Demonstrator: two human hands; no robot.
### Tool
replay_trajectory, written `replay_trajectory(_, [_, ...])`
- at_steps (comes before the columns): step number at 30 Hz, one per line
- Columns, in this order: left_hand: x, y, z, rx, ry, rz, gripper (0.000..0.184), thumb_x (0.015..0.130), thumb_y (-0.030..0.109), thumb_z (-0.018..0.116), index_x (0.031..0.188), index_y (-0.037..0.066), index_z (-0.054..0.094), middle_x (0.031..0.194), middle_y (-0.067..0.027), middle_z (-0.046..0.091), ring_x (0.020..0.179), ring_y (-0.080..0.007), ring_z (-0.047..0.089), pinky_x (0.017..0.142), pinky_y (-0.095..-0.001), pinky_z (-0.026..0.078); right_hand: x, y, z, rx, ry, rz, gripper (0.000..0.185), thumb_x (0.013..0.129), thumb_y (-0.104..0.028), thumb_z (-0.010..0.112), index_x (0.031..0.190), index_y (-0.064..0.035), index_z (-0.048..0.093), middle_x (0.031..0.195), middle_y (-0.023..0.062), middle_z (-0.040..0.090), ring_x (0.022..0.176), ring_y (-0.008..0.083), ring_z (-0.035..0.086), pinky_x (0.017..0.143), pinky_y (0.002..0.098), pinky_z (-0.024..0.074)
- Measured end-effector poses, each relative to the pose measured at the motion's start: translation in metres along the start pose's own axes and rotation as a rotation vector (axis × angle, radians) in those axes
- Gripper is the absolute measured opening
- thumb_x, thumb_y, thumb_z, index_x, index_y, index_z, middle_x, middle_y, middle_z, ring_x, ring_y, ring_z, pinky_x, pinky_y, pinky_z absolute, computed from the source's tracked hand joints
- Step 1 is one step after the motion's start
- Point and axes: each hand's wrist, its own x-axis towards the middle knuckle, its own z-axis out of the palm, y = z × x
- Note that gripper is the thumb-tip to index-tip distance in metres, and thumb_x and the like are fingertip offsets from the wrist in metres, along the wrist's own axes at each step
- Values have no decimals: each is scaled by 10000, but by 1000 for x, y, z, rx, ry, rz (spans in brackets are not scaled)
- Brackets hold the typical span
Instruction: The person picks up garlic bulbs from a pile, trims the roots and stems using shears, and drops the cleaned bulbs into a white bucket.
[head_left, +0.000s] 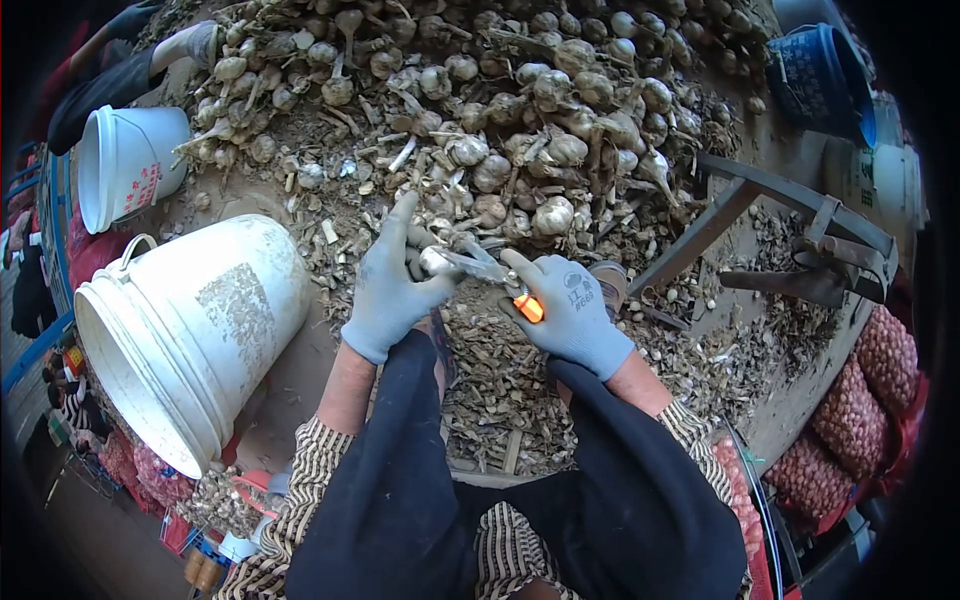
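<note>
My left hand (388, 285), in a pale grey glove, is closed around a garlic bulb (434, 261). My right hand (578, 312), gloved the same way, grips a cutter with an orange handle (529, 308). Its metal blade (480, 266) points left and meets the garlic at the stem side. Whether the cutter has one blade or two I cannot make out. Just beyond both hands rises a large heap of garlic bulbs (553, 215) with dry stems. Cut stems and husks (505, 375) cover the ground between my knees.
A large white bucket (240, 300) lies tipped at my left, with a smaller white bucket (150, 160) behind it. At right are a metal-framed stand (740, 190), a dark blue bucket (805, 85) and red mesh sacks of garlic (865, 410). Another person's arm (185, 50) reaches in at upper left.
</note>
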Motion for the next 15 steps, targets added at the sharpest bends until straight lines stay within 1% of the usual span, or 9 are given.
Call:
replay_trajectory(2, [-4, 7, -2, 4, 10, 22, 911, 745, 63, 783, 1559, -12, 380, 967, -10, 604, 783, -42, 561, 673, -191, 483, -3, 2, 3, -65, -39, 42, 550, 910, -300, 739, 1393, -86, 583, 879, 120, 662, 835, 319, 665, 725, 435, 512])
replay_trajectory(4, [-2, 7, -5, 4, 21, 53, 893, 742, 69, 773, 1550, -10, 400, 953, -5, 605, 771, -43, 557, 670, -190, 478, -6, -1, 5, 166, 58, 116, 486, 939, -294, 723, 1370, -101, 606, 867, 119, 705, 790, 306, 702, 680, 407, 527])
replay_trajectory(6, [6, 3, -16, 55, 168, 138, 824, 758, 46, 737, 1526, -12, 442, 948, -15, 604, 769, -57, 560, 680, -200, 482, -10, 8, 14, 296, 176, 147, 411, 973, -289, 701, 1332, -103, 632, 844, 123, 724, 740, 270, 722, 658, 370, 536])
replay_trajectory(8, [21, -21, -32, -305, 112, 6, 677, 843, 123, 658, 1479, -29, 483, 939, -41, 619, 790, -112, 589, 735, -254, 528, -12, 15, 9, 629, 3, 501, 374, 991, -288, 688, 1295, -75, 646, 829, 98, 725, 710, 201, 710, 683, 337, 534])
replay_trajectory(9, [35, -41, -33, -653, 93, -78, 581, 880, 172, 648, 1416, -23, 535, 932, -55, 635, 811, -140, 618, 735, -277, 554, -17, 20, 20, 843, 92, 470, 339, 1012, -282, 662, 1259, -50, 654, 836, 60, 727, 715, 132, 676, 691, 305, 524])
replay_trajectory(10, [51, -56, -34, -1002, 65, -160, 498, 918, 220, 639, 1353, -17, 587, 925, -69, 651, 832, -169, 647, 735, -299, 581, -19, 22, 25, 846, 93, 452, 339, 1012, -282, 662, 1259, -50, 654, 836, 60, 727, 715, 132, 676, 691, 305, 524])
replay_trajectory(11, [64, -63, -39, -1130, 56, -229, 371, 969, 287, 629, 1216, 12, 664, 915, -92, 681, 887, -220, 689, 729, -384, 627, -21, 22, 28, 875, 135, 424, 341, 1018, -277, 651, 1265, -43, 652, 842, 48, 730, 730, 121, 667, 698, 298, 523])
replay_trajectory(12, [84, -68, -40, -1084, 40, -220, 342, 990, 333, 623, 1140, 35, 699, 926, -95, 705, 918, -227, 707, 751, -432, 641, -24, 22, 30, 903, 178, 400, 343, 1023, -272, 640, 1271, -35, 651, 848, 37, 733, 744, 110, 659, 705, 290, 523])
replay_trajectory(15, [133, -43, -24, -87, 204, -118, 408, 952, 440, 673, 1066, 50, 717, 1048, -112, 721, 904, -238, 719, 787, -430, 603, -22, 19, 20, 898, 126, 448, 396, 1030, -240, 615, 1370, -37, 607, 846, 34, 730, 761, 100, 649, 716, 281, 523])
